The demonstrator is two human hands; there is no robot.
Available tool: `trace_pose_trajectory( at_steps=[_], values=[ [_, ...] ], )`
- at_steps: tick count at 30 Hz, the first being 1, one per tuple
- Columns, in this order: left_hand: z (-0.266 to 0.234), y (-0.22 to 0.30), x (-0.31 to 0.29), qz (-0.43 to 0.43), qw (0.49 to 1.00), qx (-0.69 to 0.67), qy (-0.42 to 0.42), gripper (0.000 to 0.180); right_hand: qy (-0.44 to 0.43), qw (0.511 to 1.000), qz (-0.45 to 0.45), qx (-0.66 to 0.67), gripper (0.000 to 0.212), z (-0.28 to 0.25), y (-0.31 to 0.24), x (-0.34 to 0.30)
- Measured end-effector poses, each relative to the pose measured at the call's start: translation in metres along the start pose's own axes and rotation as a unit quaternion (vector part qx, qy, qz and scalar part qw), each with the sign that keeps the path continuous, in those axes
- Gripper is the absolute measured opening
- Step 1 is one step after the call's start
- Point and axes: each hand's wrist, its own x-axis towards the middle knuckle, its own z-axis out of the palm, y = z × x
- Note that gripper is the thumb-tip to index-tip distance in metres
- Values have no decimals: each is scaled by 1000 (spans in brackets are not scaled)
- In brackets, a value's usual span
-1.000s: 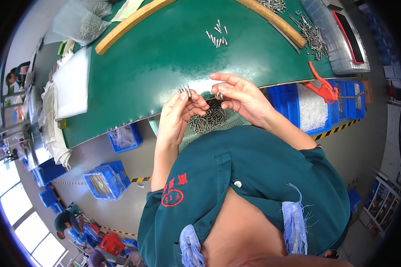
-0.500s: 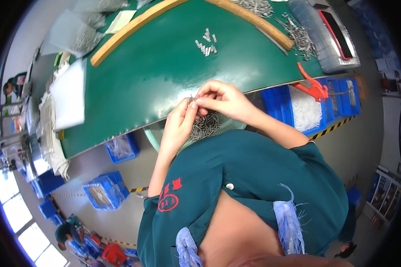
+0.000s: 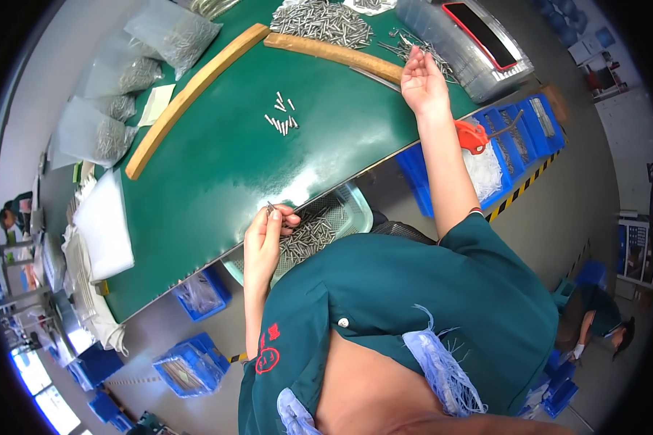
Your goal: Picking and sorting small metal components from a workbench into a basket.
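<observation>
Above the near edge of the green table (image 3: 218, 181), my left hand (image 3: 263, 239) pinches a small metal pin (image 3: 270, 207) between thumb and fingertips. Just below it a pale green basket (image 3: 361, 210) holds many short grey metal pins (image 3: 308, 235). My right hand (image 3: 424, 83) is stretched out to the far right, palm up with fingers loosely bent and apart. It is at the edge of a pile of thin metal parts (image 3: 442, 67); nothing shows in its fingers. Several small pins (image 3: 281, 125) lie loose on the mid-table.
Two wooden strips (image 3: 196, 101) (image 3: 334, 49) bound the work area, with a large pin heap (image 3: 319, 22) behind. Bags of parts (image 3: 98, 134) stand left. A phone (image 3: 479, 35) rests on a clear plastic box (image 3: 450, 51). Blue bins (image 3: 511, 138) and an orange-red tool (image 3: 471, 136) sit right.
My right hand has left my left hand and reached out to the parts pile at the far right. My left hand stays over the basket with its pin. The view has shifted.
</observation>
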Motion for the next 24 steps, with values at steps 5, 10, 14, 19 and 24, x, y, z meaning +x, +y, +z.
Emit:
trace_pose_trajectory(
  at_steps=[5,10,14,19,24],
  values=[
    [1,3,-3,-8,1000,-5,-4,25,-102,990,94,5,19,0,11,-20],
    [1,4,-6,-3,999,-32,-41,26,-312,811,163,-468,22,16,63,-110],
    [5,15,-3,-3,997,-18,-69,25,-466,655,205,-558,20,8,84,-152],
    [5,15,-6,-3,996,-35,-81,24,-485,636,204,-564,21,-1,92,-158],
    [3,8,-3,-6,993,-50,-103,26,-486,649,237,-535,17,-1,94,-161]
  ],
)
